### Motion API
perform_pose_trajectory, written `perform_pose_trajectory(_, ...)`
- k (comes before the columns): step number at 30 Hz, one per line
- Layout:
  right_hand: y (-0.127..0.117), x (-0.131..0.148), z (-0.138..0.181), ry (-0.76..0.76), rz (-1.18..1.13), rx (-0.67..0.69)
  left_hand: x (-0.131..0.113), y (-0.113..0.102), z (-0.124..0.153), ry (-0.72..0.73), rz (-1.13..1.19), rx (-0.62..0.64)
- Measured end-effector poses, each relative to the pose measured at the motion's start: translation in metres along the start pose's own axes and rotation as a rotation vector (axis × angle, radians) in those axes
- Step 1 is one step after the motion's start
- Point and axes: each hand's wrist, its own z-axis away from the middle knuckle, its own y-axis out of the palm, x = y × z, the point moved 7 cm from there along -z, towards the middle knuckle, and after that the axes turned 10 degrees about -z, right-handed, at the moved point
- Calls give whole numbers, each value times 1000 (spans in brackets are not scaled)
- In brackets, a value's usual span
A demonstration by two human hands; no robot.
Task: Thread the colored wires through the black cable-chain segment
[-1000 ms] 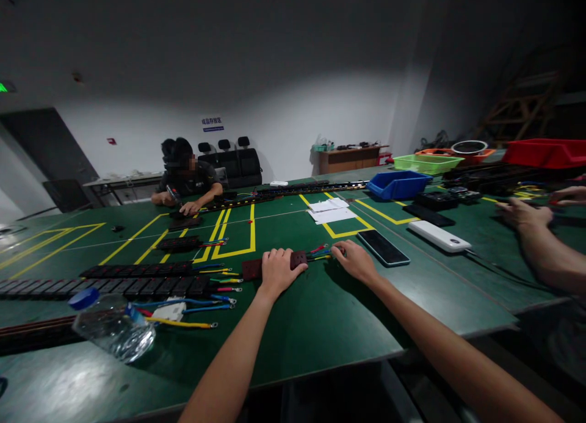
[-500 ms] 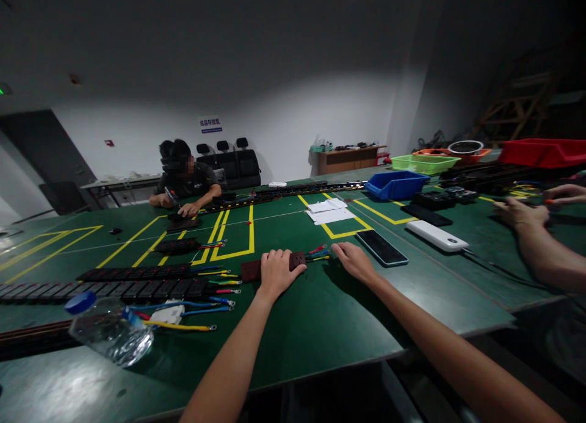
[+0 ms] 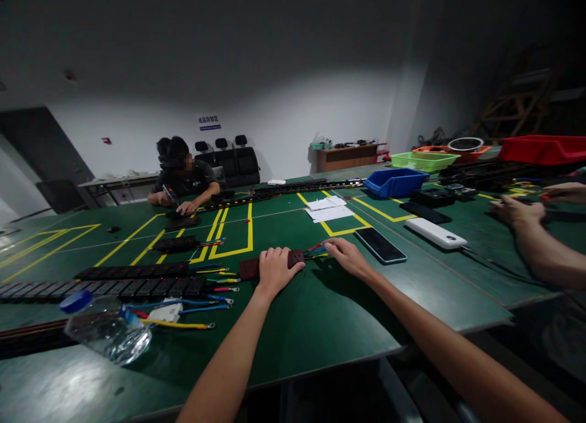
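Observation:
My left hand [image 3: 274, 270] lies over a dark brown block [image 3: 249, 269], thumb along its near right side and fingers over the top, gripping it against the green table. Short coloured wires [image 3: 313, 251], red, blue and yellow-green among them, come out of the block's right end. At their tips is my right hand [image 3: 350, 257], its thumb and forefinger closed on the wire ends. Its fingertips partly hide those ends. Left of the block are long black strips [image 3: 137, 287] whose wires end in ring lugs. A phone [image 3: 381, 245] lies just beyond my right hand.
A water bottle [image 3: 110, 328] lies tilted at the near left. Papers [image 3: 329, 210], a white power bank [image 3: 434, 234] and a blue bin [image 3: 397, 182] are farther off. A co-worker's hands [image 3: 519, 212] work at right; another person [image 3: 185, 176] sits across the table.
My right hand has moved slightly left, from beside the wires onto their ends. The left hand stays on the brown block.

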Motion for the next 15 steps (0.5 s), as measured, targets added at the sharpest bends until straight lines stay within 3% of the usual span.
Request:
perform_pose_trajectory(6,-8,-6,5,192,265,-15,-1,-1,0,4,24,22)
perform_pose_trajectory(12,-10,8,5,79,182,-29,-1,-2,0,8,33,6)
perform_pose_trajectory(15,-12,5,6,120,209,-48,-1,-2,0,10,35,11)
